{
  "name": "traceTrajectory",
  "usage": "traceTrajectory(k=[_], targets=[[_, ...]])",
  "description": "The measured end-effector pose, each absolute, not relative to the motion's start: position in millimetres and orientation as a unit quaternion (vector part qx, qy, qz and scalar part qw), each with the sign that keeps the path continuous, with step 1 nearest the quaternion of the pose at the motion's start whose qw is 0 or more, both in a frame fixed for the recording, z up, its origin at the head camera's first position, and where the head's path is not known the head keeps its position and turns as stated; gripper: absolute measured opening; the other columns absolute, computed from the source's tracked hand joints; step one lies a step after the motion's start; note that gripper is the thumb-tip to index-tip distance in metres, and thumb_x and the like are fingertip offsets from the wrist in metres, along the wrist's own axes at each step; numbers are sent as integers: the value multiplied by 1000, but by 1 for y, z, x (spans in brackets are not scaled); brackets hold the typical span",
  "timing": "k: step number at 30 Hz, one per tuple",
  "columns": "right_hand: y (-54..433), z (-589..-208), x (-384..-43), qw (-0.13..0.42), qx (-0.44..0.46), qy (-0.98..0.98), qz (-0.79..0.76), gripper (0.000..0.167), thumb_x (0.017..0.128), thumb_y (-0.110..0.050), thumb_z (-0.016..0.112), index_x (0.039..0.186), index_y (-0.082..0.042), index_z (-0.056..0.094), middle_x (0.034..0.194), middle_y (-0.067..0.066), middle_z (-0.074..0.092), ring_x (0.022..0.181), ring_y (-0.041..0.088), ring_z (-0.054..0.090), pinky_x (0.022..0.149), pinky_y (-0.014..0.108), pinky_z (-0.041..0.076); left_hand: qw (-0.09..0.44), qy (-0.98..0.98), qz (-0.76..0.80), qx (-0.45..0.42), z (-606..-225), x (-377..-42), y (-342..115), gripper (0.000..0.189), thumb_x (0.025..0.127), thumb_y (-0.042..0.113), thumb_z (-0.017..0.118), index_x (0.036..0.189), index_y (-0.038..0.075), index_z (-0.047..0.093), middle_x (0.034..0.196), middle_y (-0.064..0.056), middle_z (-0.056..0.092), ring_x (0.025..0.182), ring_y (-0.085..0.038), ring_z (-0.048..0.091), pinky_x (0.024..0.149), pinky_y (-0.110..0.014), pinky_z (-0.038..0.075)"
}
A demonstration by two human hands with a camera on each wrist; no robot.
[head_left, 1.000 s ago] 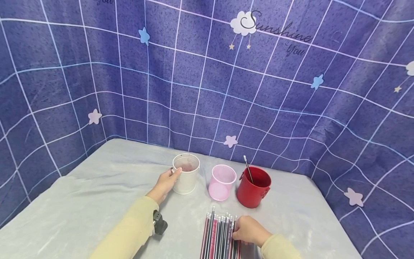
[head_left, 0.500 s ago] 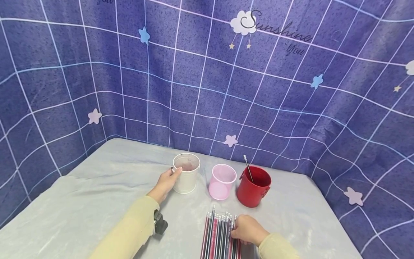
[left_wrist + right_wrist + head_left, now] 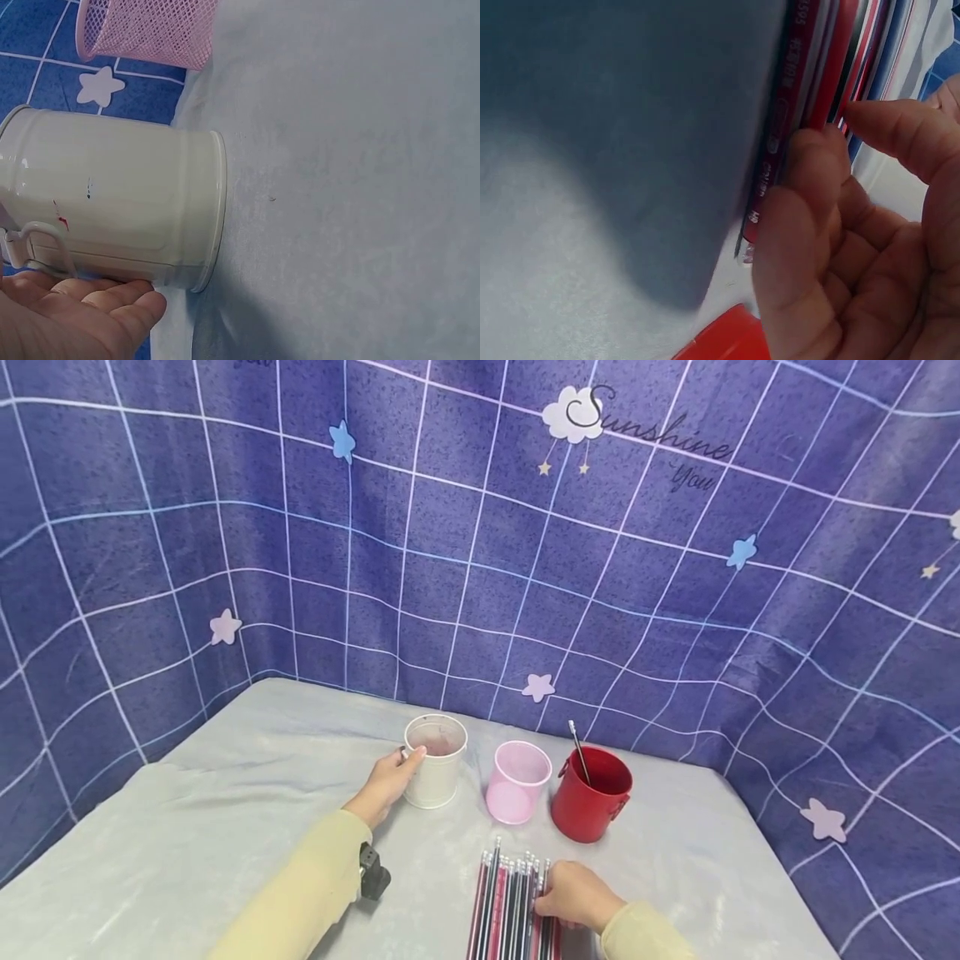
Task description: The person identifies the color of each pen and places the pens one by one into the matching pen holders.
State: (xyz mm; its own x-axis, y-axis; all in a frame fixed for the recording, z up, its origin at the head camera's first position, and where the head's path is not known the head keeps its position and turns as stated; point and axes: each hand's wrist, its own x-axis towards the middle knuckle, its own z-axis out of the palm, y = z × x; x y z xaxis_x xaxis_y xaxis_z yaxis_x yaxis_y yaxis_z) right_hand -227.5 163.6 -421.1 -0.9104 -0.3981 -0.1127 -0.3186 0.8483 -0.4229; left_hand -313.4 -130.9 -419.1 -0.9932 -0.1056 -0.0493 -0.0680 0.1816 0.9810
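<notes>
At the rim of a cream metal bucket [image 3: 432,783], my left hand [image 3: 386,785] holds on with its thumb at the edge. In the left wrist view its fingers [image 3: 135,307] lie along the side, below the small handle [image 3: 41,244]. My right hand [image 3: 579,895] is at the right side of a row of pencils [image 3: 501,910], mostly dark and red with pale eraser ends. Seen from the right wrist, thumb [image 3: 889,131] and bent fingers [image 3: 814,169] pinch at a pencil on the row's edge; which one is partly hidden.
A pink mesh pencil cup [image 3: 513,797] stands between the cream bucket and a red bucket [image 3: 585,814]. One dark pencil [image 3: 579,753] leans inside the red bucket. Grey cloth [image 3: 225,810] covers the table, and a purple-blue grid curtain [image 3: 420,585] hangs behind.
The right hand has shifted slightly left over the pencils' edge. My left hand stays on the cream bucket. The whole head view has swung a little.
</notes>
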Motion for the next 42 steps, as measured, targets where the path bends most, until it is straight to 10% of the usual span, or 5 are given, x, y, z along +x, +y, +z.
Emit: traceTrajectory(k=[42], targets=[[176, -421, -234, 119, -165, 943, -265, 29, 72, -12, 72, 47, -6, 57, 37, -3, 48, 31, 3, 41, 32, 21, 39, 25, -765, -641, 66, -420, -315, -128, 55, 102, 34, 44, 141, -5, 40, 144, -26, 39, 135, -41, 32, 113, -50, 25]])
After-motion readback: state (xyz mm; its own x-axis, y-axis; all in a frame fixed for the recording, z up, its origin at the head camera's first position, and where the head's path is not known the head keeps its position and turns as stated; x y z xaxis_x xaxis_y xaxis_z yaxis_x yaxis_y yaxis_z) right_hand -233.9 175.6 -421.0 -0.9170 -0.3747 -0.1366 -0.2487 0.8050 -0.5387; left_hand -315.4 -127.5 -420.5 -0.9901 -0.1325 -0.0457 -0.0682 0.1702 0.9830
